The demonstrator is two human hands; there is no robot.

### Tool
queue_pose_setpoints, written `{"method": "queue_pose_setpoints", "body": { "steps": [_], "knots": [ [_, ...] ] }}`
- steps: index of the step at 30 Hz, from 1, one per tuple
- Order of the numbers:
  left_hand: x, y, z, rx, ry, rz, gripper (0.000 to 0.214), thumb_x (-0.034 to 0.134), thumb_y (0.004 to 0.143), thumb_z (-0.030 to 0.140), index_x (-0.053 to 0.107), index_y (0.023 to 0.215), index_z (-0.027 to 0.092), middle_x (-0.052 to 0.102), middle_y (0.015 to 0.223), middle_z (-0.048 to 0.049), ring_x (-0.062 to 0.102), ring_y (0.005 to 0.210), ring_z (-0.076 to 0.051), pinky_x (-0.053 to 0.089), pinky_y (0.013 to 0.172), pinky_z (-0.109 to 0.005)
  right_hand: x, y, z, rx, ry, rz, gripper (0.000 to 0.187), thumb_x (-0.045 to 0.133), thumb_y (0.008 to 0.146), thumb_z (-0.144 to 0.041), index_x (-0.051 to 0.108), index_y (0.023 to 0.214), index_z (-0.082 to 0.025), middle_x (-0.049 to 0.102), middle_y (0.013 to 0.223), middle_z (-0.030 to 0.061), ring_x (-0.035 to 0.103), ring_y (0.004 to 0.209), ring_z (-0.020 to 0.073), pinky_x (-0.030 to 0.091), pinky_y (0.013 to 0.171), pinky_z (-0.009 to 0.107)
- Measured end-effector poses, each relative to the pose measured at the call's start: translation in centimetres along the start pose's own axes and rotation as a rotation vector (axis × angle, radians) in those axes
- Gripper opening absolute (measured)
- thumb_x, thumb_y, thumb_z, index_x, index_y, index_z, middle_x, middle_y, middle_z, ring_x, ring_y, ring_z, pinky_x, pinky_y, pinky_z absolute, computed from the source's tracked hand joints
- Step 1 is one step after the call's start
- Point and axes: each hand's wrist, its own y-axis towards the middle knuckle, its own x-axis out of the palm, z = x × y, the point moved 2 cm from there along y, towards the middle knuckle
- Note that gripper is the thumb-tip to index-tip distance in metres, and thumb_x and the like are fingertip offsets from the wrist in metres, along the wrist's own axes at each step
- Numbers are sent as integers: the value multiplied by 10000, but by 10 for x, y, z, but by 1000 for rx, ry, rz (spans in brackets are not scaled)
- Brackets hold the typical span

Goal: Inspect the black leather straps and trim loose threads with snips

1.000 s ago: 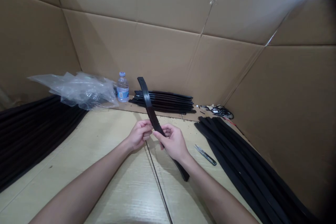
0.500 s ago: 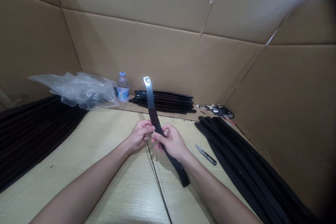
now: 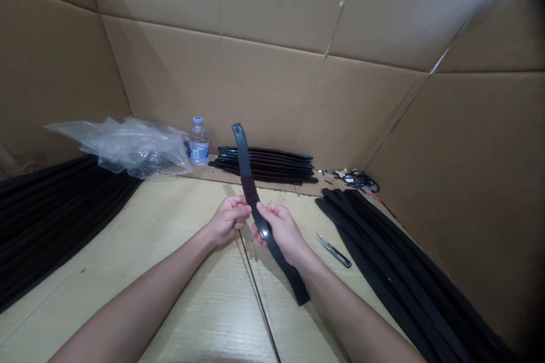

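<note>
I hold a long black strap [image 3: 244,164] upright over the light wooden table [image 3: 170,249]. My left hand [image 3: 227,220] is closed, pinching the strap's middle between thumb and fingers. My right hand [image 3: 281,232] is closed round the strap just below, its fingers wrapped over it. The strap's top end curves toward the back wall and has a small hole; its lower end hangs past my right wrist toward the table.
Piles of black straps lie at the left [image 3: 51,215], right [image 3: 395,272] and back [image 3: 268,163]. Small snips [image 3: 334,251] lie right of my hands. A water bottle [image 3: 198,142] and clear plastic bags [image 3: 128,144] sit at the back. Cardboard walls [image 3: 272,68] surround the table.
The strap has twisted in my fingers, its upper face turning toward me. My right hand has rolled over the strap, and the lower end has dropped slightly.
</note>
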Motion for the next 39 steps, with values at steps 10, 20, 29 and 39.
{"method": "queue_pose_setpoints", "body": {
  "steps": [10, 20, 29, 39],
  "knots": [
    [-4, 5, 0, 35, -11, 85, 351, 691, 641, 311, 383, 671, 143, 231, 453, 107, 175, 357, 33, 90, 363, -127, -3, 3, 1, -42, 137, 8, 354, 725, 663, -342, 499, 882, -178, 603, 648, -12, 529, 551, 93, 409, 484, 196],
    [-1, 3, -1, -8, 41, -1, 352, 703, 621, 334, 477, 748, 95, 340, 449, 88, 198, 352, 41, 72, 378, -135, 0, 1, 2, -40, 8, -69, 338, 743, 628, -338, 510, 783, -149, 597, 647, -9, 530, 482, 85, 465, 457, 221],
    [-4, 6, -2, 6, 12, 85, 356, 654, 677, 368, 380, 678, 139, 332, 464, 87, 174, 358, 35, 76, 369, -130, 0, 4, -3, -76, 130, -4, 314, 651, 715, -410, 463, 760, -163, 631, 692, 16, 485, 474, 65, 346, 421, 174],
    [-2, 4, -1, -63, 47, 10, 347, 670, 662, 340, 396, 668, 128, 230, 447, 108, 159, 353, 39, 75, 373, -128, -6, 3, 2, 17, 31, -88, 352, 778, 571, -280, 601, 818, -103, 604, 705, 15, 532, 528, 75, 476, 517, 234]
  ]
}}
